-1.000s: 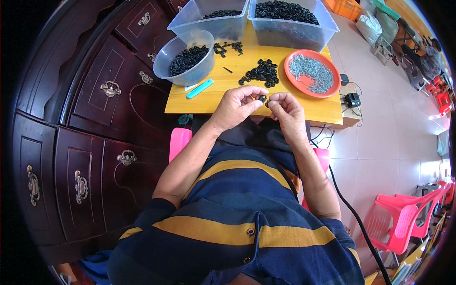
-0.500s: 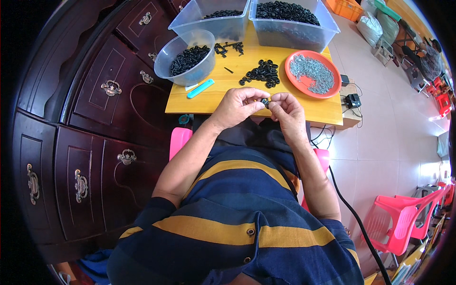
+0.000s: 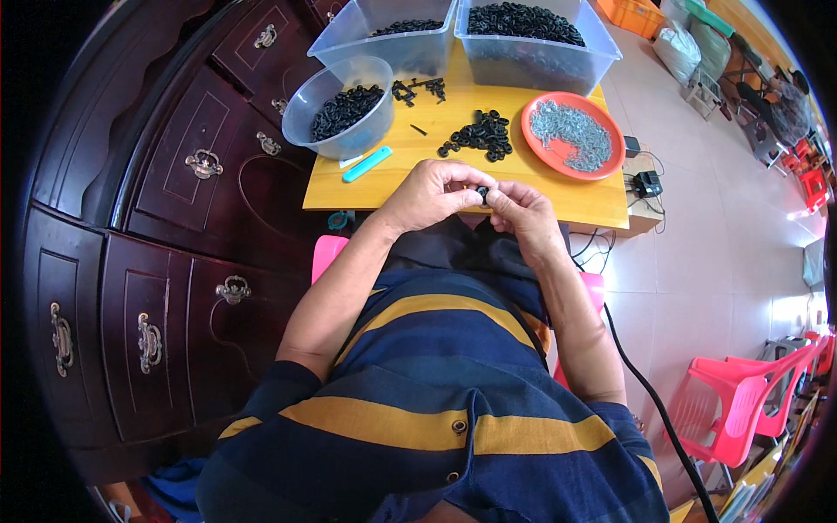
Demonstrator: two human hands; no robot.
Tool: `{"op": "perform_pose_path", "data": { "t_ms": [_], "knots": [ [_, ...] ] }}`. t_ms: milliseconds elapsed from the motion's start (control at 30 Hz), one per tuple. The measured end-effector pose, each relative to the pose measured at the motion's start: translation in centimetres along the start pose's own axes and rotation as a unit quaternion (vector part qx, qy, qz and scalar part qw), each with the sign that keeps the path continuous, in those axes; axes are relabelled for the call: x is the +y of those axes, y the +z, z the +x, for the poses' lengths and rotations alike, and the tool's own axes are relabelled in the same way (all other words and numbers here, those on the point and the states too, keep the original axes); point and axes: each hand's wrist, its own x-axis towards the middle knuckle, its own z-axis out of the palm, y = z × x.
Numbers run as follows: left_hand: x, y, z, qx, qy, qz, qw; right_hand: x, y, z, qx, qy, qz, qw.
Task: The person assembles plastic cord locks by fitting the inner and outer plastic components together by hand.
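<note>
Pinching a small black piece (image 3: 483, 195) between thumb and forefinger of the left hand (image 3: 423, 199), with the tips closed down to its own width. Gripping it from the other side with thumb and bent fingers of the right hand (image 3: 529, 213), likewise closed up tight (cannot tell whether on one part or on two pressed together). Holding it just above the near edge of the yellow table (image 3: 340, 193).

Have, just beyond the fingertips, a loose heap of black rings (image 3: 478, 137), with a thin dark stick (image 3: 418, 129) lying apart to its left. See to the right a red-orange plate (image 3: 547, 163), spread with small silvery pieces (image 3: 571, 132). Find to the left a turquoise tool (image 3: 367, 164), and behind it a round clear tub (image 3: 370, 131), partly filled with more black parts. Note beside the tub a scatter of black bits (image 3: 418, 90) (too small to make out properly). Have at the far end two clear bins (image 3: 593, 70), side by side, with black pieces in both.

Looking wider, notice a black adapter (image 3: 647, 183) with wires beside the table, a dark wooden cabinet (image 3: 174, 244) on the left, and off to the right a pink chair (image 3: 719, 410) on the tiled floor. See beyond, near the rim, another person (image 3: 792, 113), seated.
</note>
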Motion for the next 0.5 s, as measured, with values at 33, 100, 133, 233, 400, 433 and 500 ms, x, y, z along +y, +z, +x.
{"op": "perform_pose_path", "data": {
  "t_ms": [33, 100, 133, 233, 400, 433, 500],
  "knots": [
    [-0.2, -0.1, 0.0, 0.0, 0.0, 0.0, 1.0, 0.0, -0.1, 0.0, -0.014, 0.017, -0.002, 1.0],
    [-0.2, -0.3, 0.1, -0.02, -0.007, 0.031, 0.999, 0.3, -0.2, 0.2, -0.023, 0.028, 0.01, 0.999],
    [0.2, -0.2, 0.1, -0.02, -0.006, 0.031, 0.999, 0.4, -0.3, 0.3, -0.032, 0.038, 0.023, 0.998],
    [1.7, 0.6, -0.2, 0.022, 0.007, 0.151, 0.988, 0.5, -0.2, 0.5, -0.025, 0.055, 0.065, 0.996],
    [1.5, 2.5, -0.4, 0.123, 0.129, 0.382, 0.907, 0.3, 0.3, 0.3, -0.01, 0.035, 0.108, 0.993],
    [1.2, 2.6, -0.4, 0.139, 0.148, 0.396, 0.895, 0.6, 0.2, 0.4, -0.021, 0.023, 0.115, 0.993],
    [1.0, 2.6, -0.5, 0.141, 0.143, 0.388, 0.899, 1.0, 0.1, 0.7, -0.033, 0.018, 0.127, 0.991]
  ]
}}
